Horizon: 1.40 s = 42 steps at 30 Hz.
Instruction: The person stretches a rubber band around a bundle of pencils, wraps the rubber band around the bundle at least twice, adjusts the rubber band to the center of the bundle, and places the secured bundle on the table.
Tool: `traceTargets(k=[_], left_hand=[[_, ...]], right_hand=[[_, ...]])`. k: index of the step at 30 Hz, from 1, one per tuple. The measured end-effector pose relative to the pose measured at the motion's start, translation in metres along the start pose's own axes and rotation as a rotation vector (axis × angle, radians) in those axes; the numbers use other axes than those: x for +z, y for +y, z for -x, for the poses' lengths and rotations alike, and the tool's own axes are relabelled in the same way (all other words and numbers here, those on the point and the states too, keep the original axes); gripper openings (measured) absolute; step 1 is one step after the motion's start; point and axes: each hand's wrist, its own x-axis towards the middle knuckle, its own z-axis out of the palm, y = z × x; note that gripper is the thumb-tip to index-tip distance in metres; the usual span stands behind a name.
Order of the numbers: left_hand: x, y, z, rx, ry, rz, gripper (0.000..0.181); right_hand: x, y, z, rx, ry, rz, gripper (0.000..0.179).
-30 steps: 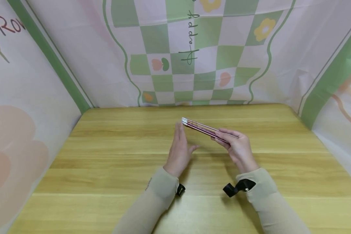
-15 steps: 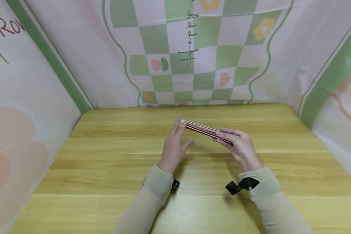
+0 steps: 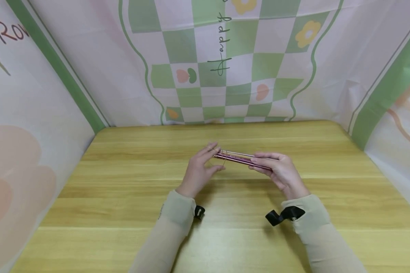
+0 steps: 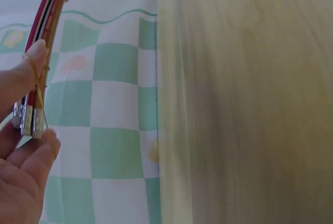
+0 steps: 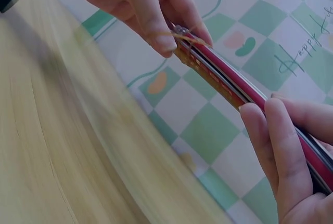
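In the head view a bundle of several pencils (image 3: 238, 158), dark red and other colours, is held tilted above the table. My right hand (image 3: 284, 172) grips its lower right part between thumb and fingers. At the other end, my left hand (image 3: 197, 171) has its bent fingers and thumb spread around the eraser ends (image 4: 31, 121). A thin tan rubber band (image 4: 38, 84) is stretched between left thumb and fingertips and crosses the pencils in the left wrist view. The right wrist view also shows the band (image 5: 190, 38) near the eraser ends.
The wooden table (image 3: 123, 212) spreads beneath both hands. Behind it hangs a green and white checked cloth (image 3: 213, 94), with printed cloth on both sides. Black straps (image 3: 285, 215) hang at the wrists.
My left fingers have bent over the eraser ends, and the hand has shifted slightly left. That end of the pencil bundle has dipped. The right hand keeps its grip.
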Motion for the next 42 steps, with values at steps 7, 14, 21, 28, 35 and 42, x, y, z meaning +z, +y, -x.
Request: traceTargets(k=[7,14,21,28,35,42], left_hand=[[-0.001,-0.007,0.001,-0.045,-0.055,0.091,0.053],[-0.003,-0.011,0.002,-0.048,-0.062,0.147,0.043],[-0.004,-0.017,0.003,-0.003,-0.032,0.184,0.034],[-0.004,-0.015,0.002,-0.037,-0.057,0.242,0.030],[-0.005,-0.011,0.000,-0.291,-0.100,0.440,0.027],[-0.010,-0.010,-0.002,-0.480,-0.134,0.567,0.026]], right_hand=[[-0.008,-0.001,-0.002,0.028,-0.021,0.048,0.026],[-0.010,-0.002,-0.002,0.037,-0.028,0.097,0.024],[-0.008,-0.001,-0.002,0.049,-0.040,0.113,0.025],[-0.009,-0.001,-0.002,0.050,-0.042,0.113,0.025],[-0.010,-0.002,-0.002,0.048,-0.049,0.108,0.026],[-0.008,-0.007,0.001,0.010,-0.070,0.141,0.027]])
